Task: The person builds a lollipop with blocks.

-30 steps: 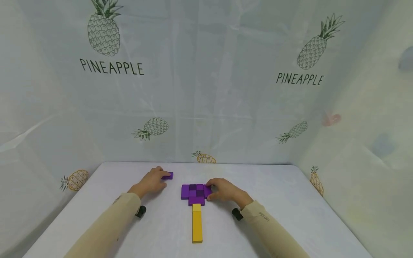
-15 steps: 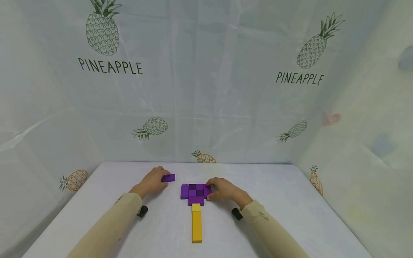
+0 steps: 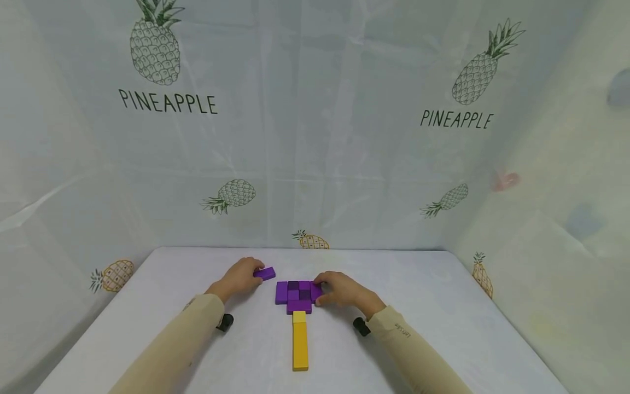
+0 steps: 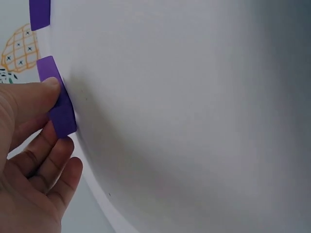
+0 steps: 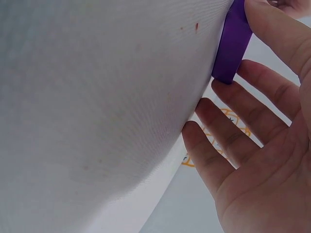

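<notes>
My left hand (image 3: 239, 277) pinches a rectangular purple block (image 3: 266, 274) between thumb and fingers, up and left of a flat purple arrangement. In the left wrist view the thumb lies across this block (image 4: 60, 114). The arrangement joins several purple pieces: an upright block (image 3: 281, 293) on the left, small light and dark cubes (image 3: 293, 295) in the middle, and a crosswise block (image 3: 299, 307) below. My right hand (image 3: 344, 290) grips the upright purple block (image 3: 315, 293) at the right end; the right wrist view shows thumb and fingertips at this block (image 5: 232, 48).
A small yellow cube (image 3: 299, 317) and a long yellow block (image 3: 300, 347) run in line below the purple pieces toward the person. They lie on a white-covered table (image 3: 418, 328). A pineapple-printed curtain (image 3: 334, 137) rises behind the table's far edge.
My left hand has moved right and slightly nearer with its purple block, which has tilted and come closer to the arrangement. The right hand stays at the right-end block.
</notes>
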The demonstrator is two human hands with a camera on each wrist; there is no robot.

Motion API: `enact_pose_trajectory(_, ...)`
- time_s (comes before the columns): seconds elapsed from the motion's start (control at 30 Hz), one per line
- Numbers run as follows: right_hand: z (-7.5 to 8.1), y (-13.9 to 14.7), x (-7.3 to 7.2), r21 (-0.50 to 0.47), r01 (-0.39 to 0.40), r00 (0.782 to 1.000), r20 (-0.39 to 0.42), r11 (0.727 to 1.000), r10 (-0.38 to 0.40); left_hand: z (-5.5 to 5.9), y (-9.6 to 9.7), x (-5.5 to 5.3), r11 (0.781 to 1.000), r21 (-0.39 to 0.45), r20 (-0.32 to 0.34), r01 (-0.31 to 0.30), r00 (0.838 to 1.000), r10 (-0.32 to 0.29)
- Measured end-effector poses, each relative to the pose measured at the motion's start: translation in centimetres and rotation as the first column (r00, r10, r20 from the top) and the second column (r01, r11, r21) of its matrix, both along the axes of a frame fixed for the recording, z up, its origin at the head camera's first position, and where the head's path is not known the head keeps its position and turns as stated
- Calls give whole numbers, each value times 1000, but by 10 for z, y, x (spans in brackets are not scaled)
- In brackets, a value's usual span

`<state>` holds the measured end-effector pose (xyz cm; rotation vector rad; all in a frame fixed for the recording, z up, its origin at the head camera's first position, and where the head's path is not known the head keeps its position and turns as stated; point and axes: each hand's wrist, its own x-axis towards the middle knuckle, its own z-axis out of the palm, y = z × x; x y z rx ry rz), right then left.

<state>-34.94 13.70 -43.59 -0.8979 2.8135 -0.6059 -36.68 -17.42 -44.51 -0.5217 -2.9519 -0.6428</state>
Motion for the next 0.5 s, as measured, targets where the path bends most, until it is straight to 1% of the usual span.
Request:
enact_pose_trajectory(0.13, 0, 0, 0, 2, -5, 1000, -5, 1000, 5, 1, 6, -2, 1000, 29, 18, -9, 1000, 9)
enact_pose_trajectory(0.2, 0, 0, 0, 5, -4, 1000, -7, 1000, 4, 1, 9, -4, 999, 42, 13, 0, 1000, -1)
enact_pose_trajectory(0.43, 0, 0, -1, 6, -1, 1000, 1, 1000, 1, 6, 22, -6, 992, 127, 9, 26, 1000, -28)
enact_pose_trajectory(0.5, -1, 0, -1, 2, 0, 1000, 3, 1000, 0, 7, 27, -7, 990, 135, 0, 44, 999, -44)
